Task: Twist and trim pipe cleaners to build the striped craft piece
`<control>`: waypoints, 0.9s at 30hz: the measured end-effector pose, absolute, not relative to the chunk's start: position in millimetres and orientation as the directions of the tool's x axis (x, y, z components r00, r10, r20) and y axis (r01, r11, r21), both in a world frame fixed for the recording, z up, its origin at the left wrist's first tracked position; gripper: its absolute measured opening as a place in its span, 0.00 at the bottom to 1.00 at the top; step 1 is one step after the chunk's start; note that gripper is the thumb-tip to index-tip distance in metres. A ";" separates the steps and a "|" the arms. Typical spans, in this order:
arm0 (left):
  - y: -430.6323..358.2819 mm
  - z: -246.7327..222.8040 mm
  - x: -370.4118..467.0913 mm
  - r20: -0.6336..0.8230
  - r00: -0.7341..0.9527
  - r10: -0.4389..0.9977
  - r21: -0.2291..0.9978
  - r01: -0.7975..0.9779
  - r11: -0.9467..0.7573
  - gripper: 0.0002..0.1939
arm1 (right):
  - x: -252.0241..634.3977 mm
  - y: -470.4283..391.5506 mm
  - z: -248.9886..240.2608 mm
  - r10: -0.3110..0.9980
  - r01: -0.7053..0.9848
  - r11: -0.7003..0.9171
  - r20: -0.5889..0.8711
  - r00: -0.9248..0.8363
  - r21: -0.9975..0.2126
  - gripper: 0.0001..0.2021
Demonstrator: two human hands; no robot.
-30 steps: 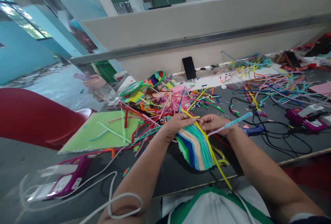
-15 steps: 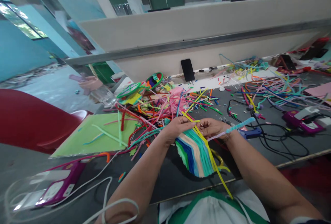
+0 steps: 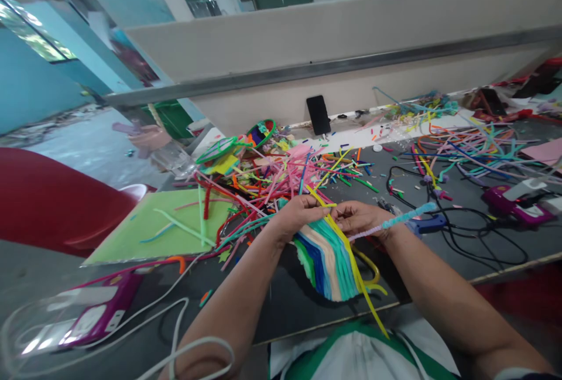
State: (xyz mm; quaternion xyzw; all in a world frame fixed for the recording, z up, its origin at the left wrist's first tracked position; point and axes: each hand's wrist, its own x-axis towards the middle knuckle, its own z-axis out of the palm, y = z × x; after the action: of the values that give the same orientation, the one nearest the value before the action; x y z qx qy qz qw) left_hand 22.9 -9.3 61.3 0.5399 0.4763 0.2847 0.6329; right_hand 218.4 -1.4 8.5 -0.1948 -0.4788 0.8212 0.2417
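A striped piece made of green, blue, cream and teal fuzzy stems (image 3: 331, 260) hangs below my hands above the dark table. My left hand (image 3: 300, 216) pinches its upper end together with long yellow stems (image 3: 362, 286) that run down its right side. Close beside it, my right hand (image 3: 360, 218) has its fingers closed at the yellow stems. A stem wound in lilac and light blue (image 3: 408, 216) sticks out to the right across my right wrist. The fingertips nearly meet, and the exact grip between them is too small to make out.
Pink and red stems (image 3: 294, 169) lie heaped behind my hands. A green sheet (image 3: 171, 228) lies left, a black phone (image 3: 318, 115) leans on the divider, and a blue-handled tool (image 3: 425, 225) rests right among black cables. A purple power strip (image 3: 518, 204) is farther right.
The view has shifted slightly. The striped piece and yellow stems have moved a little left with my hands, which keep nearly the same pose.
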 end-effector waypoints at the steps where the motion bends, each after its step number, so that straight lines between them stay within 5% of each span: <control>1: -9.3 61.5 22.6 -0.295 0.385 0.874 0.955 0.153 0.255 0.16 | 218.4 -1.9 9.3 0.585 -0.213 -0.423 -0.086 -0.807 -0.881 0.15; 27: -9.7 60.2 28.1 -0.284 0.401 0.871 0.958 0.076 0.277 0.17 | 212.6 -3.5 17.1 0.665 -0.161 -0.301 -0.086 -0.742 -0.940 0.16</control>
State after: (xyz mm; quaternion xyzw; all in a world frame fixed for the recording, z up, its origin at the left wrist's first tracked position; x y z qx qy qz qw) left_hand 28.1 -9.7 60.2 0.5193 0.4558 0.3026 0.6565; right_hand 212.6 -3.5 17.1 -0.2391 -0.5267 0.7704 0.2682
